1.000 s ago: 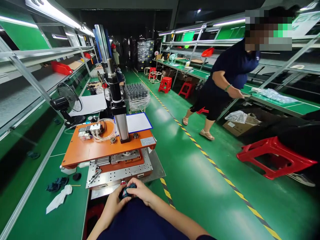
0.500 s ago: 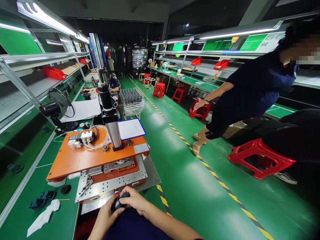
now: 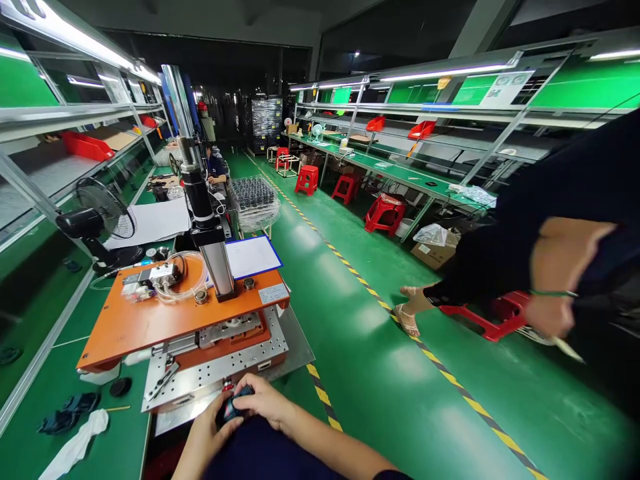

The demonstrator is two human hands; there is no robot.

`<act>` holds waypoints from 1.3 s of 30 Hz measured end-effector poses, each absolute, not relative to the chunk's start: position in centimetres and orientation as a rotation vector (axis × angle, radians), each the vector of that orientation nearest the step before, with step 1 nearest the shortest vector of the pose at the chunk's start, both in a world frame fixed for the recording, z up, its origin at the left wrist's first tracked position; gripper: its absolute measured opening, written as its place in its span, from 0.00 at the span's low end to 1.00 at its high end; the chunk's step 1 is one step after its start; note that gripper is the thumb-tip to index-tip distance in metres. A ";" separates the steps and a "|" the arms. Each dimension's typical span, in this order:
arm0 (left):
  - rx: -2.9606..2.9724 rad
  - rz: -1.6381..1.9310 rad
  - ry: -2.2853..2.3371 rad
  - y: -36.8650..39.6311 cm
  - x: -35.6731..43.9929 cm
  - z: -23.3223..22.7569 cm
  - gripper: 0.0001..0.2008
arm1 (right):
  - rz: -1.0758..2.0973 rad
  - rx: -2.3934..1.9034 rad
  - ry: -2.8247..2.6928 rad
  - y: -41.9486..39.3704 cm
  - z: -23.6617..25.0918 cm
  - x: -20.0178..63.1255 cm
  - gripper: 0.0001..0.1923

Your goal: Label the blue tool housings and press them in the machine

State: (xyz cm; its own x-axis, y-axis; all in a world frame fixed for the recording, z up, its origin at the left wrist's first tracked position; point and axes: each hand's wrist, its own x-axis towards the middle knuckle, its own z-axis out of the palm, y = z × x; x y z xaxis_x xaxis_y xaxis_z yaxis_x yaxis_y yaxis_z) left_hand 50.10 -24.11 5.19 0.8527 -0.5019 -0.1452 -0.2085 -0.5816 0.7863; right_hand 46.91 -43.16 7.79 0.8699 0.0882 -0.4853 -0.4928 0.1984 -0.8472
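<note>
My left hand (image 3: 206, 427) and my right hand (image 3: 263, 401) are together at the bottom centre, both closed around a small dark object (image 3: 231, 407) with a bit of blue and red on it. They sit just in front of the perforated metal base (image 3: 220, 367) of an orange press machine (image 3: 165, 313). The press has a vertical metal cylinder (image 3: 213, 247) rising from its orange top plate. My dark blue sleeves fill the lower edge.
A co-worker in dark clothes passes close on the right, a hand (image 3: 547, 317) holding a thin tool. A red stool (image 3: 493, 317) stands behind them. A fan (image 3: 97, 217), a white cloth (image 3: 75, 447) and dark gloves (image 3: 65, 420) lie on the green bench.
The co-worker has walked from the far bench toward me and now fills the right side. My view has shifted; my hands stay on the small object.
</note>
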 end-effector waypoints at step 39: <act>2.298 -0.419 -0.379 -25.1 50.6 10.8 0.24 | 0.242 -1.893 0.012 -47.7 8.9 51.2 0.18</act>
